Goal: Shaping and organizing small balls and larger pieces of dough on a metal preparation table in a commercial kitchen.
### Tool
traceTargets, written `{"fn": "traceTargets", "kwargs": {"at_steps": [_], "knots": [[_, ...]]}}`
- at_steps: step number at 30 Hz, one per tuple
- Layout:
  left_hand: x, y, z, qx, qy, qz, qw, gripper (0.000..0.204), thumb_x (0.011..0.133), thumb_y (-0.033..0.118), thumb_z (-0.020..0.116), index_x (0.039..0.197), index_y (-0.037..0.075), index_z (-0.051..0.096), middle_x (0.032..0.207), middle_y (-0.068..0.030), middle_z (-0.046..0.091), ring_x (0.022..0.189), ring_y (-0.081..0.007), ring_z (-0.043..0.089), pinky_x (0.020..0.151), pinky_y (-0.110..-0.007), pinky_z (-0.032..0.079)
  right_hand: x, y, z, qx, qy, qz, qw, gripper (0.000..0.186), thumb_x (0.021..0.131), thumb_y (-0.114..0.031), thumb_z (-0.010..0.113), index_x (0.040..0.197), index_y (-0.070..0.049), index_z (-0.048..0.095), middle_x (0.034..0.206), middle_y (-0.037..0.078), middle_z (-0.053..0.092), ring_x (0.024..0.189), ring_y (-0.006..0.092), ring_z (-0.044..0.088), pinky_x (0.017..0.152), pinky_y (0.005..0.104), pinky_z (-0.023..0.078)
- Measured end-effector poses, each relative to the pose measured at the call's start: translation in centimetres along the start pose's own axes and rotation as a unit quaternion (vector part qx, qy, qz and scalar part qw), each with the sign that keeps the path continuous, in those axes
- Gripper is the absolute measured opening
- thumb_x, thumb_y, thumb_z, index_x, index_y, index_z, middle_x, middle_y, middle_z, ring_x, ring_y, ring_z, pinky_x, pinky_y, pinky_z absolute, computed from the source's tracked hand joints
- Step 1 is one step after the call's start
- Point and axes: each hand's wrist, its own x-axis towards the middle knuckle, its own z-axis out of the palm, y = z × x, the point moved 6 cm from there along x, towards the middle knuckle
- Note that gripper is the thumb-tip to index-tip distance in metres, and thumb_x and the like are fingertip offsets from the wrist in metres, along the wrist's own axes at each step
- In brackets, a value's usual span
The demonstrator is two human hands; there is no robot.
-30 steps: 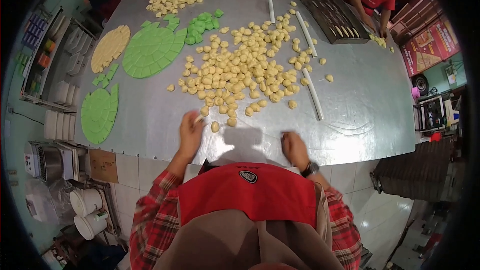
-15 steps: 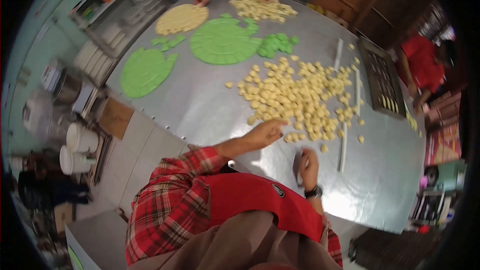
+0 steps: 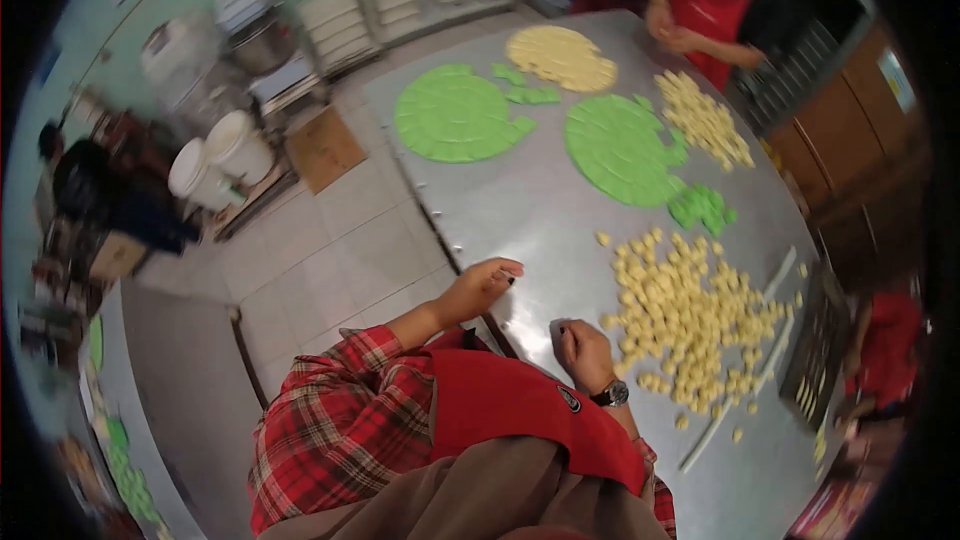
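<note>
My left hand [image 3: 488, 285] is over the steel table's [image 3: 520, 320] near edge, fingers pinched on something small and thin that I cannot make out. My right hand [image 3: 585, 352], wearing a wristwatch, rests at that edge with fingers curled; anything inside is hidden. To its right lies a spread of yellow dough balls [image 3: 690, 320], with white rods [image 3: 705, 440] along it. Farther up lie flattened green dough rounds [image 3: 450, 115] scored into pieces, a pale yellow round [image 3: 560, 55], green lumps [image 3: 700, 208] and loose yellow pieces [image 3: 700, 115].
Co-workers in red stand at the far end [image 3: 715, 15] and right [image 3: 885, 340]. A dark tray [image 3: 812, 360] lies at the right. White buckets [image 3: 235, 145], a mixer [image 3: 255, 35] and shelving line the left wall. Another steel table [image 3: 180, 360] is at lower left; a person [image 3: 110, 200] is beyond.
The view has swung left, bringing the floor and second table into view. My left hand moved away from the dough balls toward the table's left edge. A far co-worker's hand left the pale round.
</note>
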Motion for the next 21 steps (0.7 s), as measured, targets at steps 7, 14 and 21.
{"fn": "traceTargets", "kwargs": {"at_steps": [7, 14, 21], "knots": [[-9.8, 0.2, -11.1, 0.126, 0.140, -0.086, 0.978, 0.028, 0.091, 0.006, 0.056, 0.118, 0.006, 0.057, 0.109, -0.0075, 0.064, 0.093, -0.0160, 0.060, 0.080, -0.031, 0.049, 19.8, 4.7, 6.0, -0.097, -0.017, -0.066, 0.993, 0.029, 0.085, -0.013, 0.052, 0.110, 0.000, 0.059, 0.109, 0.024, 0.060, 0.102, 0.0397, 0.055, 0.089, 0.0442, 0.045], [-21.4, 0.3, -18.5, 0.114, 0.381, -0.143, 0.907, 0.029, 0.088, 0.008, 0.055, 0.117, 0.004, 0.057, 0.109, -0.0106, 0.064, 0.092, -0.0212, 0.063, 0.081, -0.033, 0.050, 40.1, 15.3, 9.2, -0.168, 0.032, -0.004, 0.985, 0.041, 0.087, -0.017, 0.047, 0.114, 0.013, 0.054, 0.117, 0.035, 0.053, 0.108, 0.0460, 0.052, 0.096, 0.0472, 0.041], [-25.7, -1.6, -16.9, 0.150, 0.410, -0.193, 0.879, 0.030, 0.087, 0.008, 0.055, 0.116, 0.002, 0.057, 0.109, -0.0134, 0.064, 0.097, -0.0242, 0.063, 0.084, -0.035, 0.050, 47.0, 14.1, 13.4, -0.270, -0.048, 0.068, 0.959, 0.033, 0.087, -0.024, 0.050, 0.097, 0.006, 0.058, 0.099, 0.032, 0.061, 0.091, 0.0466, 0.058, 0.078, 0.0512, 0.046]]}}
